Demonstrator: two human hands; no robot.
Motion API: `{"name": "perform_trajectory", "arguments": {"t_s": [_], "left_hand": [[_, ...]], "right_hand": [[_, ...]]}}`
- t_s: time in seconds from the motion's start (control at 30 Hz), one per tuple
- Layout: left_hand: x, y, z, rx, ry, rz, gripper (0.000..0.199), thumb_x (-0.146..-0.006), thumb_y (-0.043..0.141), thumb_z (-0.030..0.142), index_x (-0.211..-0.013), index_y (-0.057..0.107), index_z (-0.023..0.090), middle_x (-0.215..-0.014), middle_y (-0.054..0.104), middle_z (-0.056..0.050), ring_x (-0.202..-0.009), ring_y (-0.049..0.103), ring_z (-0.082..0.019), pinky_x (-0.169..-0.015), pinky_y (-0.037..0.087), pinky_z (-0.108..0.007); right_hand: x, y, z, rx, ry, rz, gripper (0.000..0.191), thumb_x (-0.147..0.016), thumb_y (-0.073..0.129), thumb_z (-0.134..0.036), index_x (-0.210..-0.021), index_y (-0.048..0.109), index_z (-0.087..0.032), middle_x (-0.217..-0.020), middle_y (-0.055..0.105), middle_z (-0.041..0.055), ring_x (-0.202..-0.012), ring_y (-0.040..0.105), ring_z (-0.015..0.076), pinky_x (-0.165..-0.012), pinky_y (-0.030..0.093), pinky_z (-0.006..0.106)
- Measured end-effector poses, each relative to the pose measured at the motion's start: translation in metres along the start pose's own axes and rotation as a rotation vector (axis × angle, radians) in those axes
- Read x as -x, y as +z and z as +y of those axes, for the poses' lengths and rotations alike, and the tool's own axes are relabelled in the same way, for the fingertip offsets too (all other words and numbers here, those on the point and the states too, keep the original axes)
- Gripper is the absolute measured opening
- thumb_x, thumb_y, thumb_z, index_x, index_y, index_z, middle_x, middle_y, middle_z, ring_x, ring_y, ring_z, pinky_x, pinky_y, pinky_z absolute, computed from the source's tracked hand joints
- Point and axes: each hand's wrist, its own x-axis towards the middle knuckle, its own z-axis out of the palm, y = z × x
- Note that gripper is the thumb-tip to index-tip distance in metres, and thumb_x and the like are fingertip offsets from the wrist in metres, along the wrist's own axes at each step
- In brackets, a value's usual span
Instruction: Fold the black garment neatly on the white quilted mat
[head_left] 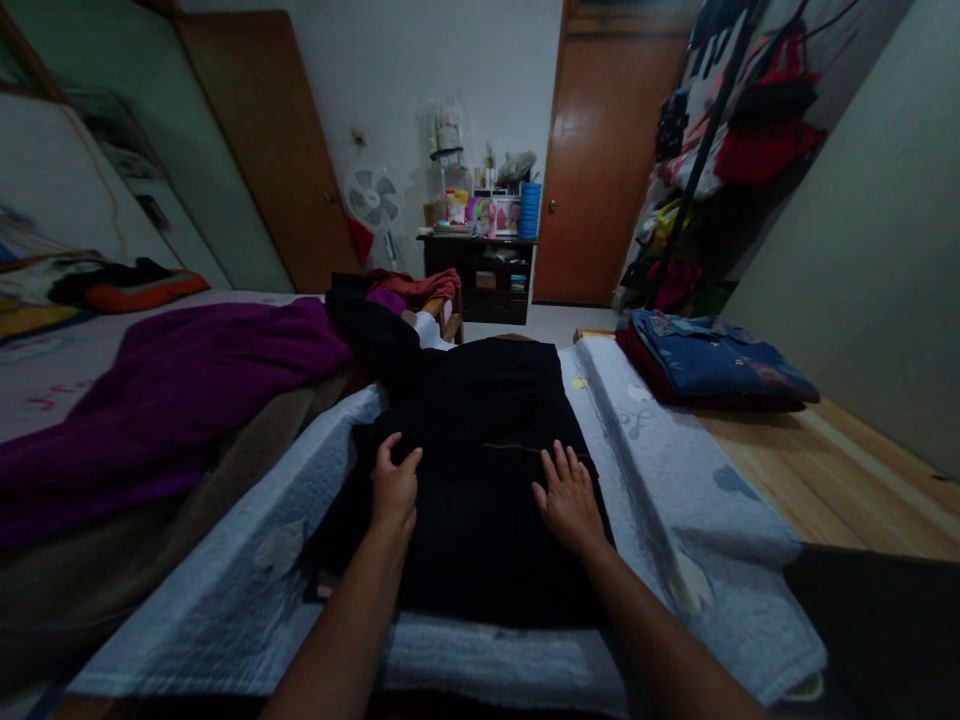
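A black garment [480,540] lies spread over a light blue-grey patterned cloth [645,450] in front of me. My left hand [396,483] touches the garment's left part, thumb and index finger apart, the other fingers curled under and partly hidden. On the right part, my right hand [570,497] rests palm down with its fingers stretched out, close to a thin brownish line across the fabric. Dark fabric also bunches up beyond the left hand, at the garment's far left.
Purple fabric [210,380] covers the bed at left. Folded blue clothing [712,355] sits on a wooden surface [840,480] at right. Behind stand a white fan [373,198], a dark cabinet [476,275] and a brown door [596,170]. Clothes hang at the right back.
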Motion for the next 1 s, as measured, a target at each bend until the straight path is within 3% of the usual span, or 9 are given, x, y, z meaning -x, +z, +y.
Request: {"name": "perform_trajectory", "arguments": {"t_s": [0.1,0.27,0.33,0.43,0.53,0.6,0.67,0.83,1.0], "left_hand": [[-0.012,0.008,0.003,-0.032,0.032,0.12,0.044,-0.073,0.066,0.029,-0.115,0.055,0.025,-0.102,0.059,-0.003,-0.094,0.059,-0.018,-0.091,0.045,-0.037],[-0.021,0.014,0.013,-0.036,0.158,0.265,0.02,-0.079,0.058,0.029,-0.095,0.062,0.02,-0.096,0.061,-0.003,-0.101,0.057,-0.021,-0.096,0.041,-0.038],[-0.018,0.013,0.018,-0.04,0.25,0.283,0.025,-0.078,0.058,0.027,-0.102,0.059,0.02,-0.102,0.06,-0.004,-0.105,0.056,-0.021,-0.099,0.04,-0.039],[-0.012,0.012,0.026,-0.005,0.351,0.221,0.07,-0.07,0.069,0.024,-0.132,0.037,0.022,-0.125,0.051,-0.008,-0.115,0.051,-0.022,-0.103,0.037,-0.04],[-0.009,0.012,0.03,0.083,0.283,0.109,0.101,-0.064,0.076,0.025,-0.143,0.014,0.024,-0.13,0.049,-0.011,-0.113,0.054,-0.023,-0.102,0.039,-0.041],[-0.013,0.012,0.031,0.153,0.197,0.048,0.095,-0.065,0.077,0.03,-0.142,0.021,0.025,-0.124,0.055,-0.009,-0.109,0.058,-0.022,-0.099,0.043,-0.041],[-0.019,0.013,0.031,0.206,0.124,-0.006,0.074,-0.068,0.074,0.036,-0.132,0.041,0.023,-0.114,0.062,-0.008,-0.101,0.062,-0.022,-0.093,0.047,-0.04],[-0.035,0.021,0.035,0.256,0.04,0.047,0.043,-0.064,0.074,0.036,-0.103,0.065,0.018,-0.09,0.069,-0.004,-0.079,0.066,-0.02,-0.083,0.052,-0.04],[-0.044,0.031,0.048,0.522,-0.094,-0.036,0.035,-0.06,0.071,0.024,-0.095,0.067,0.018,-0.082,0.07,0.0,-0.077,0.067,-0.019,-0.082,0.053,-0.038]], "right_hand": [[0.0,0.0,0.0,0.005,0.003,-0.008,0.057,-0.091,0.041,-0.039,-0.143,0.036,-0.016,-0.156,0.017,0.0108,-0.142,0.015,0.0303,-0.11,0.02,0.047],[0.0,-0.003,-0.002,0.005,0.008,-0.035,0.057,-0.091,0.041,-0.038,-0.142,0.037,-0.016,-0.155,0.019,0.0114,-0.141,0.016,0.031,-0.11,0.021,0.047],[-0.003,-0.008,-0.002,0.001,0.013,-0.071,0.057,-0.09,0.044,-0.038,-0.142,0.038,-0.015,-0.154,0.022,0.0128,-0.14,0.018,0.0317,-0.109,0.021,0.047],[-0.016,-0.026,0.001,-0.029,-0.012,-0.161,0.056,-0.087,0.049,-0.041,-0.137,0.044,-0.016,-0.148,0.035,0.0153,-0.134,0.032,0.0329,-0.104,0.03,0.044],[-0.046,-0.05,0.012,-0.094,-0.039,-0.261,0.039,-0.09,0.044,-0.043,-0.115,0.062,-0.018,-0.123,0.059,0.0138,-0.11,0.056,0.028,-0.089,0.041,0.036],[-0.075,-0.063,0.021,-0.15,-0.023,-0.314,0.036,-0.094,0.035,-0.036,-0.1,0.065,-0.017,-0.102,0.067,0.012,-0.094,0.062,0.0226,-0.082,0.043,0.031],[-0.108,-0.067,0.029,-0.23,-0.067,-0.248,0.032,-0.095,0.035,-0.028,-0.105,0.064,-0.018,-0.103,0.068,0.0091,-0.096,0.062,0.0195,-0.084,0.041,0.027],[-0.181,-0.039,0.036,-0.28,0.022,-0.095,0.037,-0.094,0.032,-0.019,-0.121,0.058,-0.015,-0.121,0.063,0.0089,-0.113,0.056,0.017,-0.094,0.038,0.024],[-0.21,0.013,0.026,-0.246,0.097,-0.1,0.046,-0.094,0.027,-0.015,-0.137,0.042,-0.013,-0.141,0.047,0.0102,-0.129,0.042,0.0165,-0.106,0.03,0.028]]}}
